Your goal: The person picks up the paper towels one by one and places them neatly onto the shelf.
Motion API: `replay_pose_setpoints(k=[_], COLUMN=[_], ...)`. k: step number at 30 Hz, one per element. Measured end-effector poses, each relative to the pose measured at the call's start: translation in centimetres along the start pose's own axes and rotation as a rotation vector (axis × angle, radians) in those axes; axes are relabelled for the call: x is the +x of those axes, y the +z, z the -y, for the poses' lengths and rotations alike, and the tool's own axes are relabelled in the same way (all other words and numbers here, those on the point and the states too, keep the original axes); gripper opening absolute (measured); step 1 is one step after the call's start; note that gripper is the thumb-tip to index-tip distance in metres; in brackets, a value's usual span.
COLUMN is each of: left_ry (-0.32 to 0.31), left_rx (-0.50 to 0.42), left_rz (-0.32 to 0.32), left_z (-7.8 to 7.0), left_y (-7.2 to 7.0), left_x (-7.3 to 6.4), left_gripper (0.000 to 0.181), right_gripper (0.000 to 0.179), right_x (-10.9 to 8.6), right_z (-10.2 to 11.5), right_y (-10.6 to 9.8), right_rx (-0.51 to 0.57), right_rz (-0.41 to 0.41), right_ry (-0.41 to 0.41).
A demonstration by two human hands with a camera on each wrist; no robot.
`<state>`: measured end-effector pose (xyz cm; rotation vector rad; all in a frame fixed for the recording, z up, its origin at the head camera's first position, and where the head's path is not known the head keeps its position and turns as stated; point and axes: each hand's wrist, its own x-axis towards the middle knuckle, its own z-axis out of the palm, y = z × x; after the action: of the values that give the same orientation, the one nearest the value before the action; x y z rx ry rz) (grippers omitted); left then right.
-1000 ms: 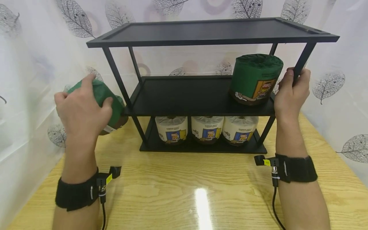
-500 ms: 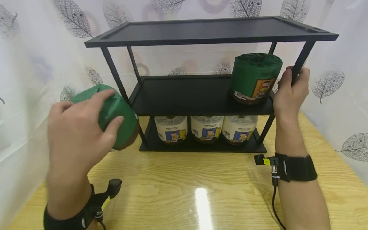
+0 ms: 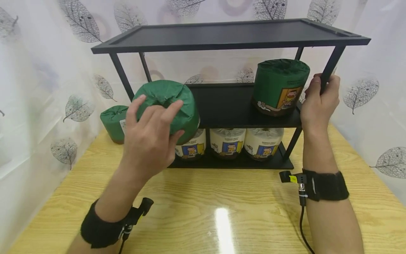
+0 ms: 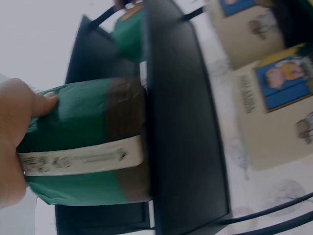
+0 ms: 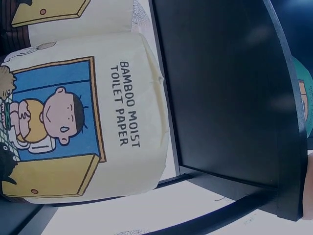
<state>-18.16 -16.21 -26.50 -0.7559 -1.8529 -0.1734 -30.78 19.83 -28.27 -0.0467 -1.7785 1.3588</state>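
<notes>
My left hand grips a green-wrapped toilet paper roll from above, in front of the left part of the middle shelf. In the left wrist view that roll lies sideways, its brown base right at the shelf edge, a white label along its side. My right hand holds the right front post of the black rack. Beside it, a second green roll stands upright on the middle shelf's right end.
Cream toilet paper rolls stand in a row on the bottom shelf. Another green roll stands on the wooden table, left of the rack. The top shelf overhangs the middle one. A leaf-patterned curtain hangs behind.
My left hand has carried its green roll rightward, from beside the rack's left post to the front of the middle shelf. The green roll behind it is uncovered. My right hand keeps its hold.
</notes>
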Motion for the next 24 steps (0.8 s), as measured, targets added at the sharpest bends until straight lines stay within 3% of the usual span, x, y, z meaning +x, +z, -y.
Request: replay_pose_setpoints(k=[4, 9, 16, 20, 24], left_ry=[-0.018, -0.073, -0.142, -0.291, -0.477], left_rx=[0.026, -0.030, -0.139, -0.164, -0.153], left_rz=[-0.028, -0.035, -0.129, -0.113, 0.019], left_z=[-0.4, -0.5, 1.2, 2.3, 3.1], left_y=[1.1, 1.4, 2.8, 3.5, 3.8], left_x=[-0.3, -0.6, -0.9, -1.4, -2.0], left_gripper=[0.039, 0.047, 0.064, 0.080, 0.096], right_gripper=[0.010, 0.014, 0.007, 0.007, 0.009], right_x=[0.2, 0.1, 0.0, 0.1, -0.5], right_z=[-0.1, -0.3, -0.4, -0.3, 1.2], right_y=[0.1, -0.1, -0.2, -0.1, -0.1], right_rx=[0.014, 0.001, -0.008, 0.004, 0.003], right_rz=[-0.001, -0.005, 0.003, -0.002, -0.003], right_ry=[0.014, 0.015, 0.035, 0.021, 0.021])
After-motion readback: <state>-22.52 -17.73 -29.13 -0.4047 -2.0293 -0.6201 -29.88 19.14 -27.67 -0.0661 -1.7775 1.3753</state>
